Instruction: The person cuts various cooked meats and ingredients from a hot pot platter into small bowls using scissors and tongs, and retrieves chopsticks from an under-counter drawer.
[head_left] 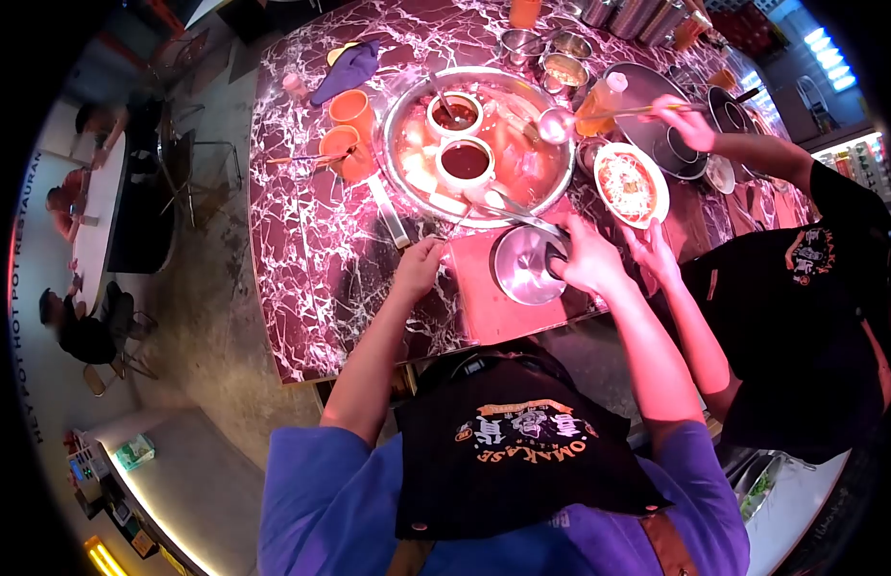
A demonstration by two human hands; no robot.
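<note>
My right hand (pixel 588 257) is closed around the dark handles of metal scissors (pixel 527 215). Their blades point up and left to the near rim of the round pot (pixel 388 178). Below them a shiny steel bowl (pixel 525 267) stands on a red board (pixel 474 298). My left hand (pixel 421 269) is pinched shut at the board's left edge, near a thin stick-like thing whose kind is unclear. Reddish broth and pale food pieces fill the pot, along with two white pots of dark sauce, one nearer (pixel 465 161) and one farther (pixel 455 113).
At right, a co-worker's hand (pixel 686 123) holds a ladle (pixel 557 125); their other hand (pixel 654 252) supports a white bowl of food (pixel 633 187). Orange cups (pixel 350 152) and a long metal tool (pixel 389 213) lie left of the pot. People sit at a far-left table (pixel 102 206).
</note>
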